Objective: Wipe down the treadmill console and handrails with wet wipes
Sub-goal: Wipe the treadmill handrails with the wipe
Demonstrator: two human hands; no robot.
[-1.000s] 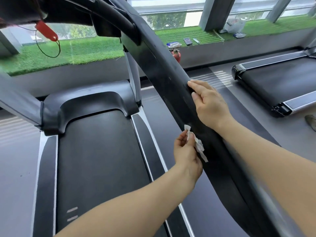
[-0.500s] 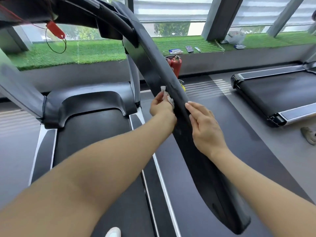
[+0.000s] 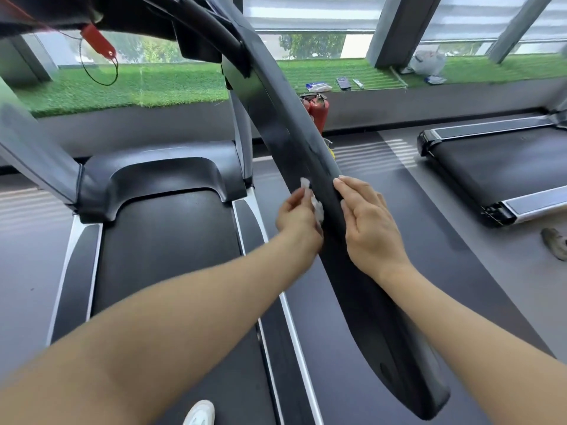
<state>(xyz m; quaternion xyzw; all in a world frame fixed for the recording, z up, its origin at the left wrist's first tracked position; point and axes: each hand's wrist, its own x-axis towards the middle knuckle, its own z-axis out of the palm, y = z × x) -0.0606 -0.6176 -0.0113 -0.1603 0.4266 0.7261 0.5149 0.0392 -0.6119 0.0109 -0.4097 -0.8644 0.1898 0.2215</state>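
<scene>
The treadmill's right handrail [image 3: 294,130] is a long black bar running from the console at the top down to the lower right. My left hand [image 3: 299,217] pinches a crumpled white wet wipe [image 3: 317,208] and presses it against the handrail's inner left side. My right hand [image 3: 368,223] rests on the rail's top and outer side, fingers straight and pointing up along it. The console [image 3: 147,13] is mostly out of frame at the top.
The black running belt [image 3: 165,256] and motor cover [image 3: 159,176] lie below left. A red safety key [image 3: 98,41] hangs from the console. A red fire extinguisher [image 3: 319,110] stands behind the rail. A second treadmill [image 3: 497,167] is at right. My white shoe [image 3: 199,412] shows at the bottom.
My left hand with the wipe first rose along the rail, then slid back down a little beside my right hand. The view has tilted slightly.
</scene>
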